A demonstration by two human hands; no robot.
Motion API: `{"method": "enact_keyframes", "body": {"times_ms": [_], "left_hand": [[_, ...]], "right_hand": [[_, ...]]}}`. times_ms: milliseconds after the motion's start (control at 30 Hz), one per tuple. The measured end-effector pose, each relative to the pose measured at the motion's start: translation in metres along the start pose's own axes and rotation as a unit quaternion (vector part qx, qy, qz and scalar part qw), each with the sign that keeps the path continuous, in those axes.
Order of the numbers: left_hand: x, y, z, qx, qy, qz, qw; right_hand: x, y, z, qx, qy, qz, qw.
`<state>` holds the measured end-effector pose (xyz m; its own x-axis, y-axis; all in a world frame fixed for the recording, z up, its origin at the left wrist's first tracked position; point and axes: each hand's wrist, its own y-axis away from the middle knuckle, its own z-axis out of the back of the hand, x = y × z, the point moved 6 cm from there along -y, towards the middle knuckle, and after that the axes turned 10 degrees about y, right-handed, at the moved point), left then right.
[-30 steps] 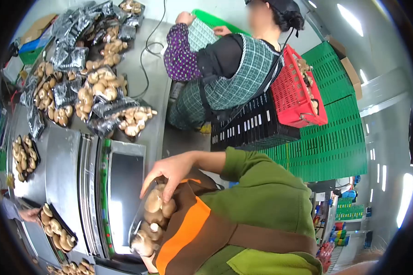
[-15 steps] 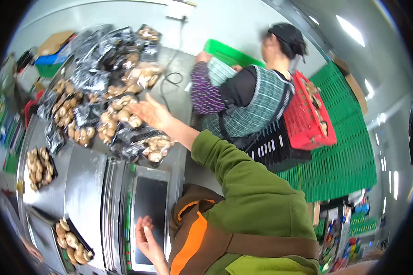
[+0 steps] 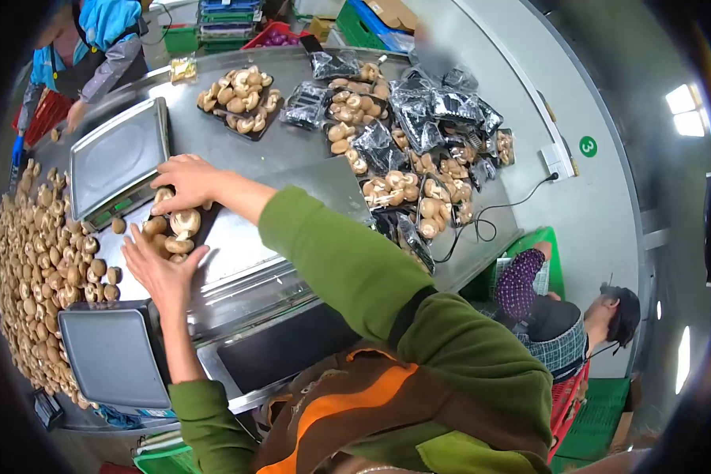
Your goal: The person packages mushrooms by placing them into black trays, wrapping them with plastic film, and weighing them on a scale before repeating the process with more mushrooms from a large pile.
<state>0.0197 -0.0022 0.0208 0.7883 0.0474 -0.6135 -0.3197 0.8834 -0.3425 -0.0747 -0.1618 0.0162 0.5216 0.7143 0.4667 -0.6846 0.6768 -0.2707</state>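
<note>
A dark tray of brown mushrooms [image 3: 183, 224] lies on the metal worktop between my two hands. My right hand [image 3: 188, 183] curves over its far end, thumb and fingers around a mushroom [image 3: 163, 194] there. Along the near side, my left hand [image 3: 163, 267] has its fingers and thumb spread, close against the mushrooms; whether it presses on them is hard to see. A weighing scale [image 3: 120, 162] with a flat metal pan stands just beyond my right hand. Another scale with a grey pan [image 3: 107, 355] sits nearer, beside my left wrist.
Loose mushrooms [image 3: 39, 261] heap at the left. Full mushroom trays [image 3: 241, 99] stand at the back, with wrapped packs [image 3: 434, 158] piled to the right. One co-worker [image 3: 561, 316] is at the right, another [image 3: 87, 55] at the far left. A black cable [image 3: 490, 225] trails near the packs.
My view has swung left. My right hand has left the pile of wrapped packs and is now at the mushroom tray; my left hand has also come to that tray.
</note>
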Motion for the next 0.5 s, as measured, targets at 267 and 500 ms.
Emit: {"method": "enact_keyframes", "body": {"times_ms": [267, 500], "left_hand": [[-0.046, -0.002, -0.050, 0.225, 0.177, -0.121, 0.950], [-0.073, 0.019, -0.056, 0.293, 0.244, -0.141, 0.914]], "right_hand": [[-0.023, 0.137, 0.030, -0.040, 0.083, -0.222, 0.971], [-0.055, 0.216, 0.074, -0.064, 0.000, -0.397, 0.916]]}}
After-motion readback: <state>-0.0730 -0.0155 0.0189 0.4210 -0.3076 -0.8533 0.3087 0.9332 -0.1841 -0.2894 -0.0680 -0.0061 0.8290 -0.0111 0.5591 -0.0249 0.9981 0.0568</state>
